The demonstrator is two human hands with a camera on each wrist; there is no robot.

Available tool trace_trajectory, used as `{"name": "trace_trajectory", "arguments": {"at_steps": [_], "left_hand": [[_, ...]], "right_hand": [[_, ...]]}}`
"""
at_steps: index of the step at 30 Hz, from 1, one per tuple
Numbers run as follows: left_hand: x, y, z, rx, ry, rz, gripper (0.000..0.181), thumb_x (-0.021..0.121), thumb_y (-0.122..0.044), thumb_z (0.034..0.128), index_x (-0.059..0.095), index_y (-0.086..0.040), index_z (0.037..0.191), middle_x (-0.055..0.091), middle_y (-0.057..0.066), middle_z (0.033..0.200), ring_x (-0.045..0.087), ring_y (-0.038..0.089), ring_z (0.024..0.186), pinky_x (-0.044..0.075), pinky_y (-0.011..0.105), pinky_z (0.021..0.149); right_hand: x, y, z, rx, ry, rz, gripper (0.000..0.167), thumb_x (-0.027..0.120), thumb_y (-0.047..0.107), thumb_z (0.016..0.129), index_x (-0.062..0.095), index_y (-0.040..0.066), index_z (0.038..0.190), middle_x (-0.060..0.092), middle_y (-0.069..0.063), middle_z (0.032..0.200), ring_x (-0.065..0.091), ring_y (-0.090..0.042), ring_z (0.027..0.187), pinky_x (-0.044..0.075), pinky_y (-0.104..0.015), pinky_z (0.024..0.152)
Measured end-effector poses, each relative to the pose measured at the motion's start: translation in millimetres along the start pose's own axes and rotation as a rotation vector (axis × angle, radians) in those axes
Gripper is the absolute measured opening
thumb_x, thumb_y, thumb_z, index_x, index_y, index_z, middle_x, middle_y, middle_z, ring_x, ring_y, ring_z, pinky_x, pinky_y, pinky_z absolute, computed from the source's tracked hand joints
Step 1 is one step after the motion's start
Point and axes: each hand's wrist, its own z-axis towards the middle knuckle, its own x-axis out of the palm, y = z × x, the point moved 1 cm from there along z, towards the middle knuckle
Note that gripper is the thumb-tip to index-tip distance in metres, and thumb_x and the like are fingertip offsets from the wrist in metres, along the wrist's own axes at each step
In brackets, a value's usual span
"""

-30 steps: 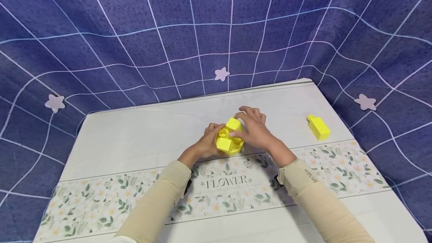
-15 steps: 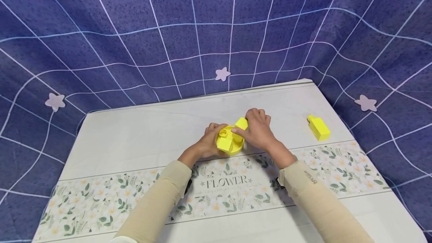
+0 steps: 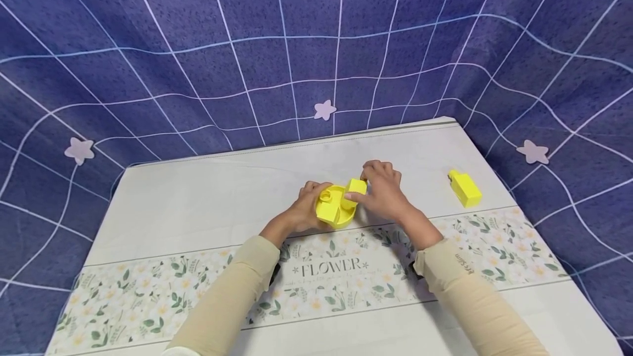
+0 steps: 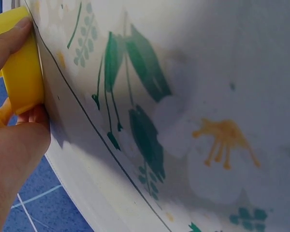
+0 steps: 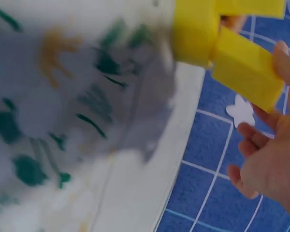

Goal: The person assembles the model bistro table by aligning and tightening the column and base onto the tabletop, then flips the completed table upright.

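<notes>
Midway across the surface (image 3: 207, 202), I see the left hand (image 3: 300, 210) grip the yellow dish (image 4: 25, 72) at nine o'clock, seemingly bracing it, while the right hand (image 3: 384, 194) pinches a block (image 3: 356, 185) at two o'clock.

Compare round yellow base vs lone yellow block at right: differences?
The base is round and rimmed; the lone block is boxy with a narrower end. The left hand grips the base, while the lone block lies untouched on the table. Both are yellow.
</notes>
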Motion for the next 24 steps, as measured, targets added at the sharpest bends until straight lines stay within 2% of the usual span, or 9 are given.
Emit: {"name": "trace_trajectory", "arguments": {"at_steps": [3,6,9,11,14,16,18,21,24], "left_hand": [[0.1,1.1,0.2,-0.006,0.000,0.015,0.107,0.094,-0.015,0.0564,0.037,-0.019,0.147,0.037,0.006,0.128,0.032,0.023,0.119,0.032,0.044,0.108],[0.0,2.3,0.1,-0.010,0.005,0.011,0.108,0.094,-0.015,0.0566,0.037,-0.019,0.148,0.037,0.006,0.129,0.031,0.023,0.120,0.031,0.044,0.109],[-0.1,3.4,0.0,-0.009,0.007,0.008,0.107,0.094,-0.015,0.0569,0.037,-0.018,0.148,0.037,0.006,0.129,0.031,0.023,0.121,0.030,0.045,0.109],[-0.1,3.9,-0.1,-0.008,0.006,0.002,0.106,0.094,-0.014,0.0571,0.037,-0.018,0.147,0.036,0.006,0.129,0.031,0.023,0.121,0.030,0.046,0.108],[-0.3,3.7,-0.5,-0.008,0.007,-0.003,0.106,0.094,-0.014,0.0572,0.038,-0.019,0.147,0.036,0.006,0.129,0.031,0.024,0.121,0.030,0.047,0.108],[-0.3,3.4,-0.6,-0.004,0.007,-0.009,0.106,0.094,-0.014,0.0571,0.038,-0.019,0.147,0.036,0.006,0.129,0.031,0.024,0.121,0.030,0.047,0.108],[-0.3,3.0,-0.5,0.002,0.007,-0.016,0.106,0.094,-0.013,0.0568,0.038,-0.018,0.146,0.037,0.007,0.129,0.031,0.024,0.121,0.030,0.047,0.109],[0.3,2.4,-0.3,0.002,0.009,-0.023,0.106,0.094,-0.012,0.0567,0.038,-0.019,0.147,0.036,0.007,0.129,0.030,0.024,0.122,0.030,0.047,0.109],[1.0,1.9,0.1,-0.007,0.009,-0.018,0.107,0.094,-0.012,0.0563,0.037,-0.020,0.147,0.036,0.006,0.129,0.031,0.023,0.121,0.030,0.045,0.109]], "right_hand": [[6,2,-3.9,0.010,0.021,-0.059,0.051,0.057,0.058,0.089,0.051,0.007,0.092,0.046,-0.013,0.118,0.033,-0.030,0.105,0.022,-0.049,0.088],[5,2,-7.9,-0.005,0.059,-0.027,0.049,0.046,0.056,0.095,0.053,0.008,0.098,0.043,-0.012,0.122,0.031,-0.029,0.107,0.020,-0.049,0.089],[-3,-1,-10.3,-0.038,0.101,0.076,0.043,0.044,0.045,0.100,0.057,0.008,0.119,0.037,-0.014,0.139,0.027,-0.031,0.119,0.016,-0.054,0.096],[-9,-3,-11.1,-0.062,0.152,0.159,0.042,0.047,0.035,0.100,0.053,0.011,0.135,0.029,-0.014,0.149,0.022,-0.034,0.127,0.013,-0.058,0.099],[-17,-8,-11.5,-0.084,0.227,0.236,0.045,0.053,0.021,0.098,0.048,0.016,0.142,0.021,-0.014,0.156,0.015,-0.037,0.135,0.009,-0.065,0.101],[-18,-10,-11.4,-0.080,0.247,0.284,0.044,0.057,0.014,0.095,0.052,0.016,0.139,0.021,-0.014,0.156,0.013,-0.038,0.136,0.008,-0.067,0.101],[-15,-11,-10.6,-0.072,0.215,0.310,0.039,0.063,0.012,0.092,0.058,0.015,0.130,0.028,-0.015,0.152,0.016,-0.040,0.134,0.009,-0.067,0.101],[-5,-9,-9.2,-0.044,0.131,0.332,0.028,0.073,0.019,0.085,0.061,0.013,0.110,0.042,-0.014,0.141,0.025,-0.037,0.127,0.013,-0.063,0.101],[5,-4,-8.6,-0.015,0.069,0.320,0.036,0.079,0.029,0.080,0.053,0.012,0.097,0.050,-0.013,0.129,0.032,-0.033,0.118,0.020,-0.056,0.098]]}}
